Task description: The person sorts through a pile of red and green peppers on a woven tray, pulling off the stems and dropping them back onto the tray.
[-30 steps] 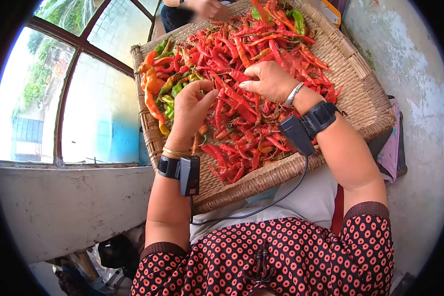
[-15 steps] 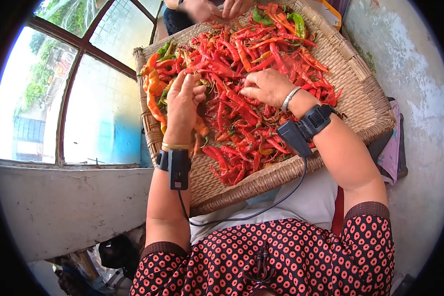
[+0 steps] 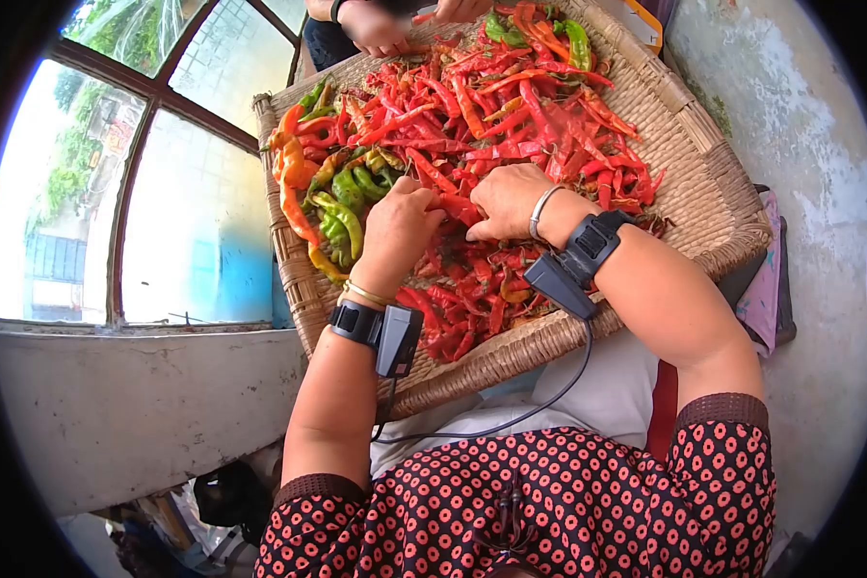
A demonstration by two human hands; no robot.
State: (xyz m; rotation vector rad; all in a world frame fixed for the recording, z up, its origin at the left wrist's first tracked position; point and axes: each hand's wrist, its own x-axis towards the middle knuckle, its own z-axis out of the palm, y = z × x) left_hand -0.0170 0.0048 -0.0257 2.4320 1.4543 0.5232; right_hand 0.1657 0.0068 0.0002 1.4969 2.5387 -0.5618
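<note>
Many red chili peppers [image 3: 539, 106] are heaped in a shallow woven basket [image 3: 708, 197]. My left hand [image 3: 400, 229] is over the middle of the heap with its fingers curled in a pinch. Beside it on the right, my right hand [image 3: 518, 199] is closed too, thumb and fingers pointing inward. A red chili pepper [image 3: 460, 208] spans the small gap between the two hands, and both sets of fingers seem to grip its ends. Green peppers [image 3: 342, 214] lie just left of my left hand, next to orange ones [image 3: 294, 164] along the basket's left side.
Across the basket, another person's hands [image 3: 376, 29] work at its far edge. A window [image 3: 197, 193] and low wall [image 3: 144, 405] stand at the left, a peeling wall [image 3: 790, 116] at the right. A cable [image 3: 511, 424] hangs between my wrist devices.
My left hand has moved right, in toward my right hand, uncovering the green peppers. My right hand has shifted slightly down and left. The other person's hands have moved a little.
</note>
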